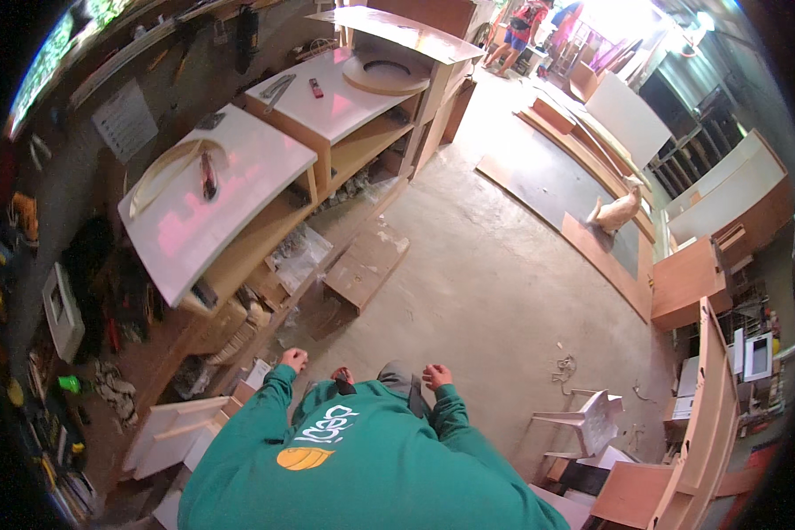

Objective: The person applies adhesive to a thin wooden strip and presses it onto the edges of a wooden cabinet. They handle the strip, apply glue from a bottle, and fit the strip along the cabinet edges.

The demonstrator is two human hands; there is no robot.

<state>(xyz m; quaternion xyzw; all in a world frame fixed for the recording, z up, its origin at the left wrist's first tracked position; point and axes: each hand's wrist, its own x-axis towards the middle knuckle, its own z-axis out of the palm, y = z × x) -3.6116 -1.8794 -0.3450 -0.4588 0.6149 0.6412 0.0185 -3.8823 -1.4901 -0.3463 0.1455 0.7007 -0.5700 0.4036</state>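
My left hand (294,359) hangs at my side at the lower middle, its fingers loosely curled, with nothing visible in it. Past it is a low wooden step stool (371,261) on the floor. On the other side of my body, my right hand (436,376) is also curled and shows no object. Neither hand touches anything but air. To the left stand a white-topped workbench (238,199) and, behind it, a second white-topped bench (344,97). A curved wooden strip (155,181) and a dark and red hand tool (208,177) lie on the nearer top.
An animal with pale fur (618,212) sits on large boards (539,190) at the right. A white plastic stool (587,422) lies tipped at the lower right, near leaning wooden panels (698,424). Another person (519,34) stands at the far end. Tools crowd the left wall.
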